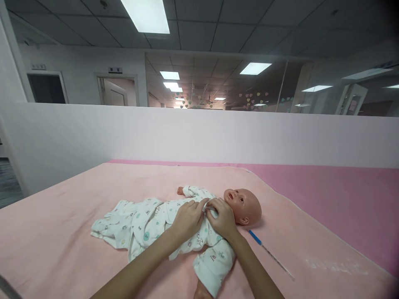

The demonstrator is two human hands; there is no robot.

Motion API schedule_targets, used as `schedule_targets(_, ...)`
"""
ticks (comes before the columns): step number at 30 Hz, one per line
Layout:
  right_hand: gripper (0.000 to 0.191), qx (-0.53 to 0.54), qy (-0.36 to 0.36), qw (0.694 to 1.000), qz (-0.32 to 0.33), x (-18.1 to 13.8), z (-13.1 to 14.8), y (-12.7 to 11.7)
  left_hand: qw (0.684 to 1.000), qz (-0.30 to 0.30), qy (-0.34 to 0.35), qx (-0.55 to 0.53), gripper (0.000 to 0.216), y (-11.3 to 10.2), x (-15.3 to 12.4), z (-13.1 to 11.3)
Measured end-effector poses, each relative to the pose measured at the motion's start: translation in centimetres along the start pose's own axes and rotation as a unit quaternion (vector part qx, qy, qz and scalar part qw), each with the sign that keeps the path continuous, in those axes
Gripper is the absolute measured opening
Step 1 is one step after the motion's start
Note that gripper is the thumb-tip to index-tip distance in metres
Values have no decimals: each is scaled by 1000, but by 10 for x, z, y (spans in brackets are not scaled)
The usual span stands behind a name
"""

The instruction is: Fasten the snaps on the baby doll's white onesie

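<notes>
A baby doll (249, 203) lies on its back, its bald head toward the right. It wears a white baby gown (146, 222) with small green and grey prints, spread out toward the left. My left hand (188, 218) is on the doll's chest, fingers bent and pinching the gown's front. Close against it, my right hand (222, 218) also pinches the cloth just below the doll's chin. The fingertips of both hands nearly meet, and what exactly lies between them is too small to make out. One doll arm in its sleeve points toward me, the other away.
A thin glass thermometer (271, 254) with a blue end lies right of the doll. Under everything is a peach blanket (62, 207) over a pink mat (336, 195). A low white wall (199, 135) borders the far side, with windows and doorways beyond.
</notes>
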State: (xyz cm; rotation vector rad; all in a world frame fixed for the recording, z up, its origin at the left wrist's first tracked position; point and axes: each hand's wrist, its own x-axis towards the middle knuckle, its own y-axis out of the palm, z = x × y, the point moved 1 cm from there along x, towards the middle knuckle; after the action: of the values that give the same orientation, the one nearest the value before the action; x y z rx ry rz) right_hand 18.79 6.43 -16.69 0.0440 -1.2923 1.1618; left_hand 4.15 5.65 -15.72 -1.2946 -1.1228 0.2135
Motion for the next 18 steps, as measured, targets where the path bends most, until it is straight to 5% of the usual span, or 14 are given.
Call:
schedule_targets(6, 5, 11, -2, 1000, 11, 1, 1, -2, 994, -7, -30, -102, 45, -3, 0, 3)
schedule_targets(12, 8, 21, 9, 1000, 9, 2, 2, -3, 941, -3, -84, -328, 41, -5, -1, 12)
schedule_targets(18, 8, 19, 6, 1000, 2, 1, 1, -3, 935, -6, -105, -338, 35, -2, 1, 15)
